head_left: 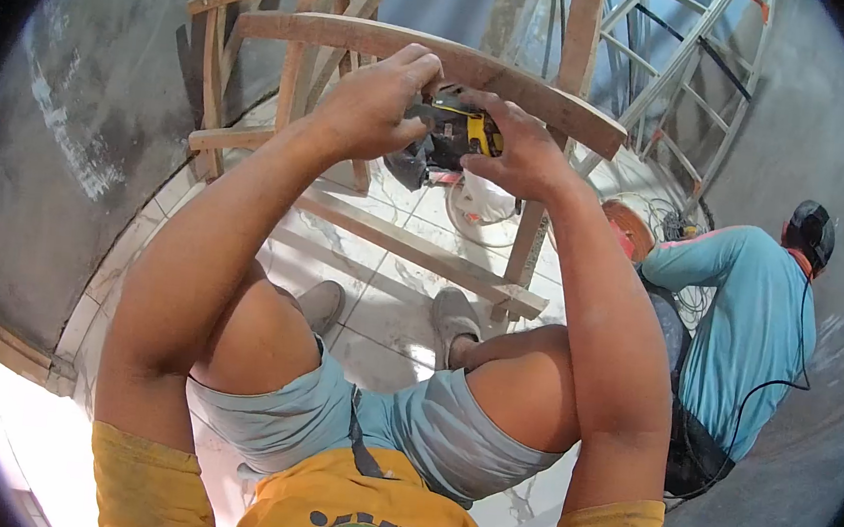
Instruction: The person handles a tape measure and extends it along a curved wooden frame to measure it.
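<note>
A yellow-and-black power tool sits between my hands, up against the underside of a curved wooden board. My left hand is curled around its left side, with the fingertips close to the board's lower edge. Around the right, yellow side wraps my right hand, thumb below and fingers above. A dark bag-like part hangs at the tool's lower left. The tool's working face is hidden, so its exact kind cannot be told. The board belongs to a rough wooden frame standing in front of my knees.
A co-worker in a turquoise shirt crouches at my right, near a reddish-brown round container and coiled cable. An aluminium ladder leans at the back right. A pale bucket stands behind the frame. Grey curved walls surround the tiled floor.
</note>
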`<state>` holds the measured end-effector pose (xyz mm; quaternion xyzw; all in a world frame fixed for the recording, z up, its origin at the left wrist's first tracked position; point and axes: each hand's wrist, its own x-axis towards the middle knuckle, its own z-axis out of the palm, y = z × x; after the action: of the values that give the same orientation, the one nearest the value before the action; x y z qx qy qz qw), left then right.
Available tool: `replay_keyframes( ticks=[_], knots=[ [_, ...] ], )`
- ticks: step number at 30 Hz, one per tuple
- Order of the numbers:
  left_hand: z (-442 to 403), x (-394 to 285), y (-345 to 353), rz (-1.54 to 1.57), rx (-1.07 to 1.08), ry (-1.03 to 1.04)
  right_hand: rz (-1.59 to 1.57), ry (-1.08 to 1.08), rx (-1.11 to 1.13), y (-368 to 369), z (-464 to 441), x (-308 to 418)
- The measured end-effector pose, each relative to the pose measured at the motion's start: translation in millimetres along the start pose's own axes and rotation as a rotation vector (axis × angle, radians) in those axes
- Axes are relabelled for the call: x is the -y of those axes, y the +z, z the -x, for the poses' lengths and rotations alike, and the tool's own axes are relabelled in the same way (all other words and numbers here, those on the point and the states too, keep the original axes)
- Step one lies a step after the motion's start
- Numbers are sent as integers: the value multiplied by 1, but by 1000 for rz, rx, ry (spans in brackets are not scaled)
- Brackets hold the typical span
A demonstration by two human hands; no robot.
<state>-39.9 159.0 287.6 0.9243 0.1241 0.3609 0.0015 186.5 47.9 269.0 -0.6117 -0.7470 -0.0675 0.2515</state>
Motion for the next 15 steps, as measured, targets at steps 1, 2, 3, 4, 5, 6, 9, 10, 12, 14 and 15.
replay_keyframes(
  ticks=[1,2,3,4,5,6,9,10,12,14,15],
  knots=[
    [0,2,0,-13,-39,-21,30,-47,-26,2,0,-4],
    [-1,3,-1,-15,-39,-24,28,-50,-26,0,-1,-1],
    [0,5,-1,-21,-58,-35,39,-13,5,-2,-1,2],
    [0,6,-1,-25,-76,-46,50,26,37,-4,0,4],
    [0,7,0,-27,-75,-47,48,25,37,-6,1,8],
    [0,7,0,-51,-87,-42,73,48,36,-7,2,12],
    [0,6,0,-73,-97,-47,95,60,39,-5,-1,11],
    [0,6,0,-71,-98,-58,93,48,44,-3,-1,9],
    [0,5,-1,-51,-104,-66,117,56,56,-5,-2,18],
    [1,7,-2,-31,-113,-76,143,63,69,-3,-3,22],
    [1,9,-2,-50,-120,-56,136,68,60,-1,-3,22]
  ],
)
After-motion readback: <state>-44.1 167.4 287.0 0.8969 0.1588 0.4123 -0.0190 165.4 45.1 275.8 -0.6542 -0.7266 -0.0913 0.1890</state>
